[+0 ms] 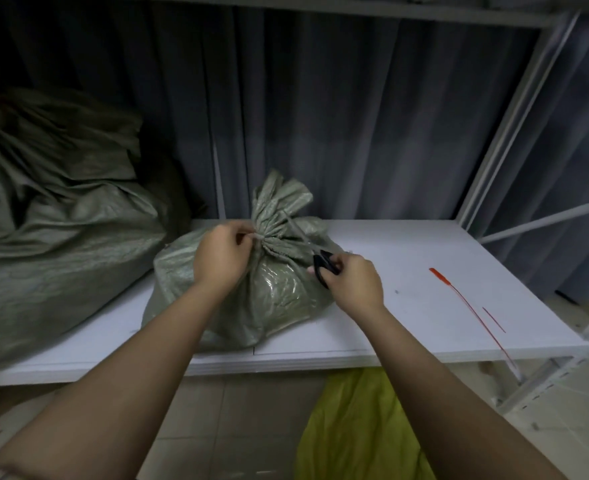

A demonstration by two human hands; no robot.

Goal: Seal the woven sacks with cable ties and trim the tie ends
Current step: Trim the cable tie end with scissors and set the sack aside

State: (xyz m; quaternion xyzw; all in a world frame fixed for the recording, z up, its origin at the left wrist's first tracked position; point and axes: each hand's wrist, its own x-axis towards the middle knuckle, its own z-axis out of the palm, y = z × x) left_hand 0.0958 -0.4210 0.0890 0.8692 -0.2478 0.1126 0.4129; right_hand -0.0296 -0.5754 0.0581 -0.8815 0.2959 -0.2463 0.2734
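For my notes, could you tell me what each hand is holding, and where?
Left hand pinches the sack at its tied neck; right hand grips the scissors by their black handles.

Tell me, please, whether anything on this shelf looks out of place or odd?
One thing: a red cable tie lies loose on the white shelf, its tail overhanging the front edge, beside a short red offcut. It could slide off.
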